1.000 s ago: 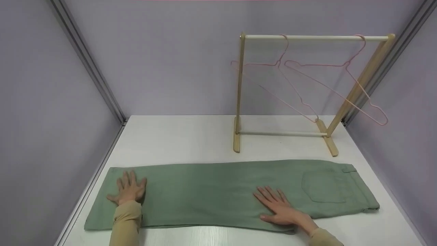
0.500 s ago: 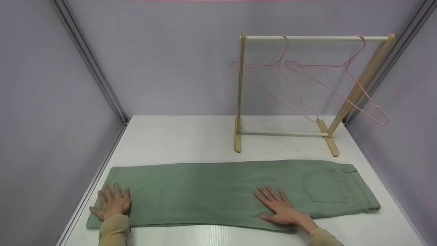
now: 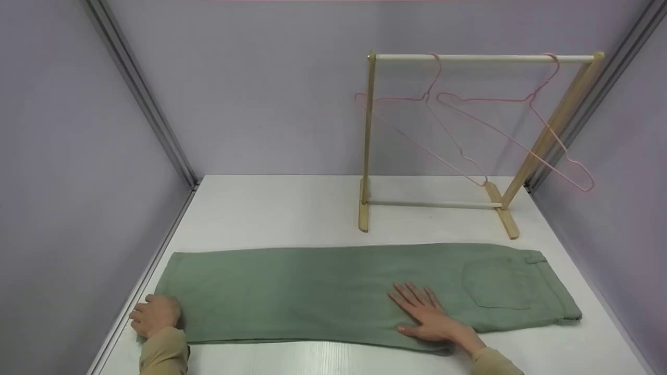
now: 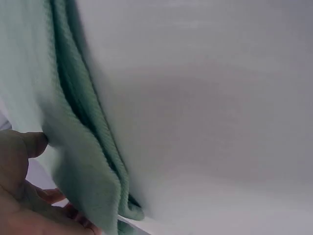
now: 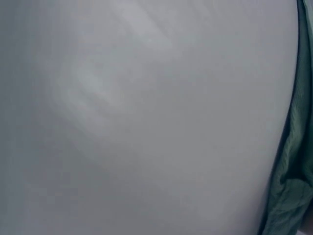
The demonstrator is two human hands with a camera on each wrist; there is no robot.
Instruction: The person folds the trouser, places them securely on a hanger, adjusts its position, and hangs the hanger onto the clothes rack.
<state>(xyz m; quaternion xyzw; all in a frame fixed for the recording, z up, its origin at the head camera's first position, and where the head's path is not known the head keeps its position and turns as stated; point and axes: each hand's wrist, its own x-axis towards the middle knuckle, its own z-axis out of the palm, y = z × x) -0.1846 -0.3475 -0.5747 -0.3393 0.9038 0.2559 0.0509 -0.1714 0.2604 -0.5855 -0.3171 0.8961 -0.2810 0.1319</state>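
Note:
Green trousers [image 3: 292,291] lie lengthwise across the white table, folded in half, with the back pocket and waistband at the right. At the left end, my left hand [image 3: 155,315] grips the near corner of the leg hems. The left wrist view shows the thumb [image 4: 34,144] on top of the cloth and the fingers curled beneath it, with layered hem edges [image 4: 93,147] beside them. My right hand [image 3: 427,317] rests flat on the trousers, fingers spread, left of the pocket. In the right wrist view only the trousers' near edge [image 5: 288,161] shows at the right.
Behind the trousers, at the back right, stands a wooden rack [image 3: 366,156] with a white top rail [image 3: 484,57]. Two pink hangers hang there, a left hanger [image 3: 401,98] and a right hanger [image 3: 495,99]. Grey panels [image 3: 271,104] enclose the table at back and sides.
My left hand has slid left and toward the near edge along the trousers, and its spread fingers have curled round the hem corner. My right hand has stayed in place.

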